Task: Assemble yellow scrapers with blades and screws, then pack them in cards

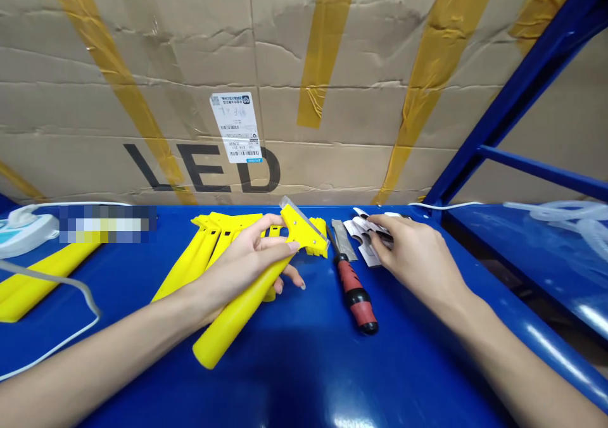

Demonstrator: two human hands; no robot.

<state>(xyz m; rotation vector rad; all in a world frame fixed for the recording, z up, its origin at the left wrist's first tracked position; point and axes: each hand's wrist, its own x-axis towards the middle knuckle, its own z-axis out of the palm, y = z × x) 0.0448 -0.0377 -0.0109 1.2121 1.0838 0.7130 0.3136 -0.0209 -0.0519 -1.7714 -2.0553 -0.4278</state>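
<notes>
My left hand point(266, 244) is closed around a yellow scraper point(251, 301), its head tilted up to the right. A clear strip covers the blade edge, and two small screws show on the head. My right hand point(411, 244) is at a pile of flat white and grey pieces point(368, 241), thumb and fingers pinched on one of them. Between the hands lies a screwdriver point(356, 295) with a red and black handle. Close by it are a grey flat strip point(344, 239) and small yellow plastic parts point(317, 241). More yellow scraper handles point(190, 263) lie behind my left wrist.
A blue metal shelf point(304, 377) carries everything, with a large taped carton point(294, 48) standing behind it. At left are another yellow handle point(52, 270), a white device point(28, 235) and a cable point(90, 298). A blue post point(498, 99) rises at right beside clear tubing point(570, 216).
</notes>
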